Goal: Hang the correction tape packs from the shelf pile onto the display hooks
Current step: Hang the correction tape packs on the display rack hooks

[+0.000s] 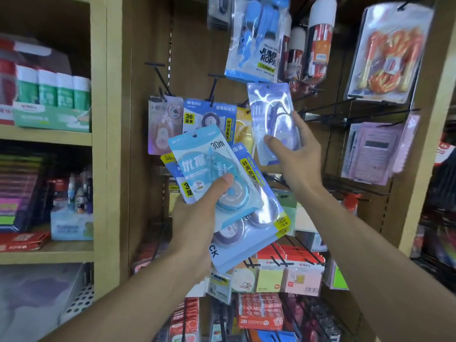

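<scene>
So the left hand (pixel 197 213) is closed around a fanned stack of correction tape packs (pixel 249 218), thumb pressed flat over the front one, which is a light blue pack (pixel 197 164) marked 30m. The rest of the stack spreads out behind and to the right of that thumb, with a bigger blue pack at the back sticking out below the hand. Can't tell exactly how many are in there, looks like at least 3.

The right hand (pixel 296 159) is up higher and to the right of the left one, pinching a single purple pack (pixel 271 119) by its lower half, thumb on the front, fingers wrapped around the right edge. The pack stands upright above the hand, top edge with the hang hole up near the bottom of a blue jump rope pack (pixel 254 40).

Just left of the purple pack, above the left hand's stack, there are packs hanging on the hooks: a pink pack (pixel 160 124), a blue 36 pack (pixel 209 117) and a yellow pack (pixel 243 129) partly hidden. To the right of the right hand, bare black hooks (pixel 328 107) stick out, with a pink calculator (pixel 372 151) hanging below them.
</scene>
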`<state>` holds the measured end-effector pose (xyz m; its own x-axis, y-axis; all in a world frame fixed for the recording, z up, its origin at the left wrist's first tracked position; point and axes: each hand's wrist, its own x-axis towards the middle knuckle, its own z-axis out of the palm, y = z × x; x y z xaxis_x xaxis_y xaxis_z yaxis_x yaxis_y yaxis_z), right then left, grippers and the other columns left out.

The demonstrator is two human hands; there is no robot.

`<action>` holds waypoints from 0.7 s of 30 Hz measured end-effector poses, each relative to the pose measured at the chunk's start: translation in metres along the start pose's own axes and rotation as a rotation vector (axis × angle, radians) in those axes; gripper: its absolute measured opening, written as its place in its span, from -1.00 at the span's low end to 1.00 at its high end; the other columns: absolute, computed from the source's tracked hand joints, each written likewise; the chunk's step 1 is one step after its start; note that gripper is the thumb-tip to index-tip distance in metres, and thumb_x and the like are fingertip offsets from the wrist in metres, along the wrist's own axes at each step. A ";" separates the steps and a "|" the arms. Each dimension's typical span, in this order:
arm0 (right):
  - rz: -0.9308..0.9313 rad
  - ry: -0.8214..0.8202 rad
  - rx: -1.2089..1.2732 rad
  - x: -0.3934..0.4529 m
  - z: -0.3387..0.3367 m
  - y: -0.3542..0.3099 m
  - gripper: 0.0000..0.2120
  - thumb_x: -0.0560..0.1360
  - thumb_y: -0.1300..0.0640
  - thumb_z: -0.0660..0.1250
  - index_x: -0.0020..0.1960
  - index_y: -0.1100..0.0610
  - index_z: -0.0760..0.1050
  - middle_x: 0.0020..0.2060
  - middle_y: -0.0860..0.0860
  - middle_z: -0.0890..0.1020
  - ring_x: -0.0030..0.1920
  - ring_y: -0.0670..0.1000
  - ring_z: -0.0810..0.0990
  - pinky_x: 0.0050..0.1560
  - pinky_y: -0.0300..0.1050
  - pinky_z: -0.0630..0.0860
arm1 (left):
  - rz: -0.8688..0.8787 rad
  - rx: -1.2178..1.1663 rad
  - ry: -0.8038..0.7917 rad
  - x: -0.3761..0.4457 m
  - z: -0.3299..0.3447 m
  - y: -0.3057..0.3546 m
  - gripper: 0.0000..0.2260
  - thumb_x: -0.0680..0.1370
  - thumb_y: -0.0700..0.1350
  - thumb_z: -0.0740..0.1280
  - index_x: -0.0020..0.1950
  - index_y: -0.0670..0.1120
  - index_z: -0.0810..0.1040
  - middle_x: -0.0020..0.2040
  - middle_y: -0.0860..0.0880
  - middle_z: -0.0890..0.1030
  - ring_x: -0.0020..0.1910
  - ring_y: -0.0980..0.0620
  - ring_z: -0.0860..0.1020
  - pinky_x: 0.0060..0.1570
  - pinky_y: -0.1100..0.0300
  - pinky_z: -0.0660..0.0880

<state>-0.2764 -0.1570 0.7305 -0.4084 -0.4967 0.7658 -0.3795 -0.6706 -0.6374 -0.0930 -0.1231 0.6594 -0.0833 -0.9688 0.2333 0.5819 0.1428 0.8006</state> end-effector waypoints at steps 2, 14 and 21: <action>-0.005 -0.001 -0.011 0.013 0.009 0.003 -0.26 0.43 0.09 0.56 0.54 -0.06 0.36 0.26 -0.44 0.44 0.32 -0.26 0.52 0.12 0.05 0.67 | 0.084 0.013 -0.001 -0.003 -0.002 0.004 -0.67 0.43 -0.08 0.57 0.19 0.00 0.69 0.03 0.07 0.78 0.01 0.03 0.76 -0.05 0.11 0.66; 0.006 0.030 -0.194 0.006 0.022 0.048 -0.22 0.35 -0.17 0.49 0.53 -0.19 0.33 0.13 -0.54 0.48 0.12 -0.22 0.62 0.19 0.02 0.60 | 0.244 0.063 -0.011 -0.007 -0.011 0.024 -0.60 0.44 -0.15 0.56 0.26 0.01 0.64 0.04 0.08 0.78 -0.04 0.11 0.76 -0.26 0.27 0.65; 0.082 0.032 -0.305 0.020 0.032 0.056 -0.25 0.41 -0.14 0.50 0.54 -0.18 0.30 0.30 -0.24 0.55 0.17 -0.21 0.54 0.26 -0.08 0.51 | 0.078 0.056 -0.028 -0.003 -0.005 0.025 -0.65 0.46 -0.05 0.55 0.24 -0.02 0.69 0.03 0.05 0.78 -0.04 0.06 0.76 -0.31 0.30 0.64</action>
<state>-0.2792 -0.2216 0.7127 -0.4722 -0.5211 0.7110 -0.5736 -0.4308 -0.6967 -0.0740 -0.1176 0.6760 -0.0626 -0.9485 0.3107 0.5413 0.2292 0.8090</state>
